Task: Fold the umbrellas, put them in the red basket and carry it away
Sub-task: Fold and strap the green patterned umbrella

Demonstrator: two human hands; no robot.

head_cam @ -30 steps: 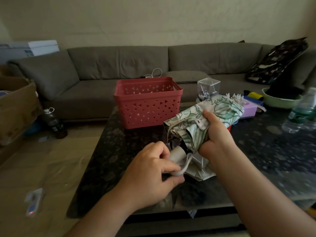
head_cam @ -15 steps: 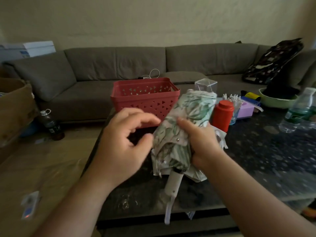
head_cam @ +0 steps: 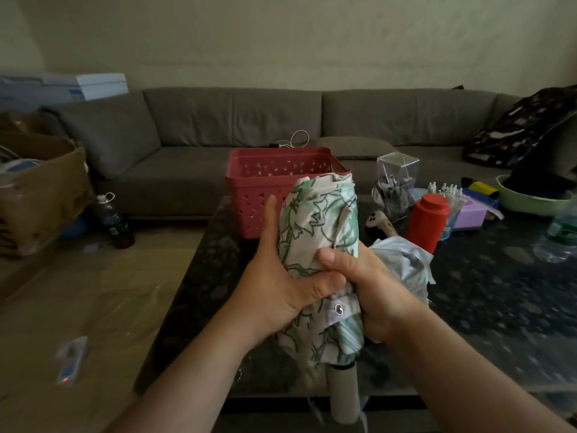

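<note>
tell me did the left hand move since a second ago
Yes. The left hand was low, pinching the strap near the handle; it has come up and now grips the leaf-print umbrella just in front of the red basket.

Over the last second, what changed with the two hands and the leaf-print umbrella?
The left hand let go of the handle strap, rose, and now grips the leaf-print umbrella on its left side. The umbrella swung from lying tilted to upright, handle down. The right hand kept its grip throughout. The red basket stayed on the table, with no umbrella visible in it.
</note>
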